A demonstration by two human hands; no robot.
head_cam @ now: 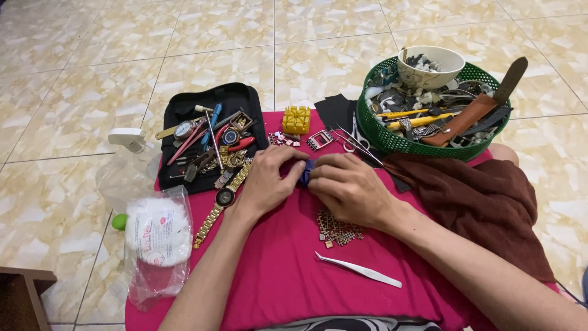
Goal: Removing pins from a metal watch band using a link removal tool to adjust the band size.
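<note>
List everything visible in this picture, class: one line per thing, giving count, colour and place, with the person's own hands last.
blue tool: one, blue, between both hands
cloth: one, magenta, under the work
tweezers: one, white, near the right forearm
metal links: small pile, bronze, below the right hand
gold watch: one, gold, left of the left hand
tool case: one, black, open, upper left
basket: one, green, upper right
bowl: one, cream, in the basket
towel: one, brown, right
left hand: grips the blue tool
right hand: grips the blue tool

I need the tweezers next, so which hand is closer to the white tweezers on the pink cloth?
Right. The right hand sits just above the white tweezers, up the pink cloth. The left hand is farther off, up and to their left.
</note>
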